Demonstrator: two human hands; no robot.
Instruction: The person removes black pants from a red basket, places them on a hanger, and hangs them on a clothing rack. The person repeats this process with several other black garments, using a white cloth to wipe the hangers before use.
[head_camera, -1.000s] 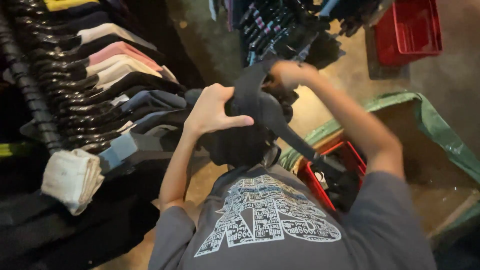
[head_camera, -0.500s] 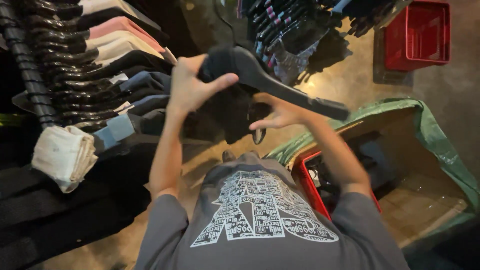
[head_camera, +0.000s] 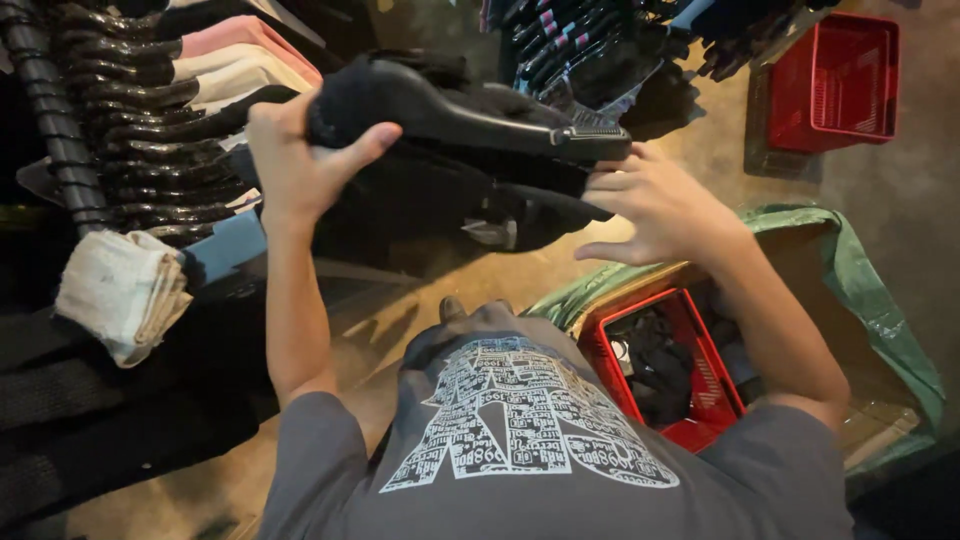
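Observation:
My left hand (head_camera: 300, 160) grips the left end of a black plastic hanger (head_camera: 470, 110) that carries a dark garment (head_camera: 440, 205). The hanger lies nearly level in front of my chest. At its right end sits my right hand (head_camera: 650, 205), fingers spread and touching the garment's shoulder just below the hanger's clip end. The garment hangs bunched beneath the hanger. I wear a grey printed T-shirt (head_camera: 520, 440).
A rack of clothes on black hangers (head_camera: 150, 100) fills the left, with a folded white cloth (head_camera: 120, 290) below it. A red basket (head_camera: 665, 365) with dark items sits beside a box lined with green plastic (head_camera: 860, 290). Another red basket (head_camera: 835, 80) stands far right.
The hanger with the garment has swung from tilted to nearly level and come closer. My right hand has moved from under the garment up to the hanger's right end.

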